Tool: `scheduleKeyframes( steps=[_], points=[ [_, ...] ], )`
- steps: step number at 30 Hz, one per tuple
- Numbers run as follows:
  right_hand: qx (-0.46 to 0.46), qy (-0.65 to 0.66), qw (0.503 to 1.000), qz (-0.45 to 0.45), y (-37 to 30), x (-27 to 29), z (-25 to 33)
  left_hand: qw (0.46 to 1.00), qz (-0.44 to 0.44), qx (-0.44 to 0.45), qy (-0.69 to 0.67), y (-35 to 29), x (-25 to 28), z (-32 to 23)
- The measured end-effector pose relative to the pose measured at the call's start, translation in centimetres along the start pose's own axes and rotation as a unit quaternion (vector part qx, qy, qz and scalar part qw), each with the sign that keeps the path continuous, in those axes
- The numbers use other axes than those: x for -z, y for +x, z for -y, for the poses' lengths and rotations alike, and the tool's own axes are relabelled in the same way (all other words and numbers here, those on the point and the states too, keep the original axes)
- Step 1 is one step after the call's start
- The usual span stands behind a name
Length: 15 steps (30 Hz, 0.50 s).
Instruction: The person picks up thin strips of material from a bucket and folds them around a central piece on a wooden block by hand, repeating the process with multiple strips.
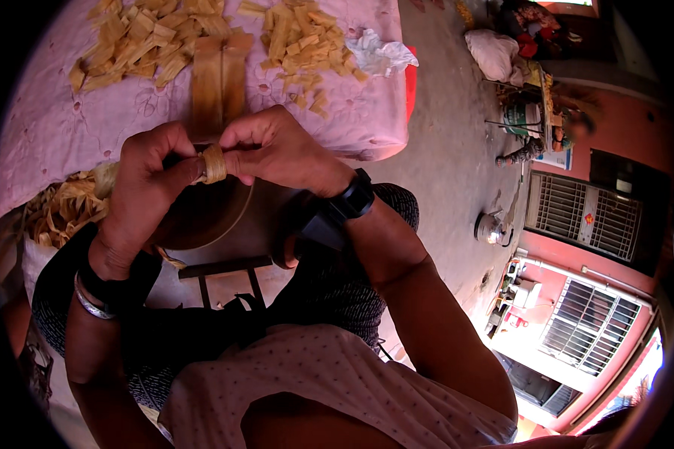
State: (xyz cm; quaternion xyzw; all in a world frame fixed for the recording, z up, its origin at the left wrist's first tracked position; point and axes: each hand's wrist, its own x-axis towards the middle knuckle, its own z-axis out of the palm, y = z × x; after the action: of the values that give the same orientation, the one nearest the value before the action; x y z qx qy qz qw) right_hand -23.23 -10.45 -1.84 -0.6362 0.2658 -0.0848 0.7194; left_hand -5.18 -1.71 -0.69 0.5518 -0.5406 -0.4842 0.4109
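Two hands, left (146,183) and right (277,150), pinching one straw coil (214,163); two strip piles (146,37) on pink cloth (60,127).

A metal kettle (491,227) stands on the concrete floor at three o'clock; a crumpled white plastic bag (379,52) lies at one o'clock.
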Motion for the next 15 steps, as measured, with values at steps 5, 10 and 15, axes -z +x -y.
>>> scheduleKeyframes(
  steps=[5, 10, 15],
  points=[
    [0.008, 0.040, 0.999, -0.036, 0.4, -1.1, -0.3, 0.990, 0.006, 0.066, -0.122, 0.0, 0.5, 0.6],
    [0.080, -0.040, 0.993, -0.082, 0.1, -1.9, -0.6, 0.972, -0.020, 0.163, -0.165, 0.0, 0.1, -0.8],
    [0.188, -0.168, 0.944, -0.213, -0.4, -1.8, 0.1, 0.970, -0.011, 0.148, -0.195, 0.2, 0.2, 0.7]
  ],
)
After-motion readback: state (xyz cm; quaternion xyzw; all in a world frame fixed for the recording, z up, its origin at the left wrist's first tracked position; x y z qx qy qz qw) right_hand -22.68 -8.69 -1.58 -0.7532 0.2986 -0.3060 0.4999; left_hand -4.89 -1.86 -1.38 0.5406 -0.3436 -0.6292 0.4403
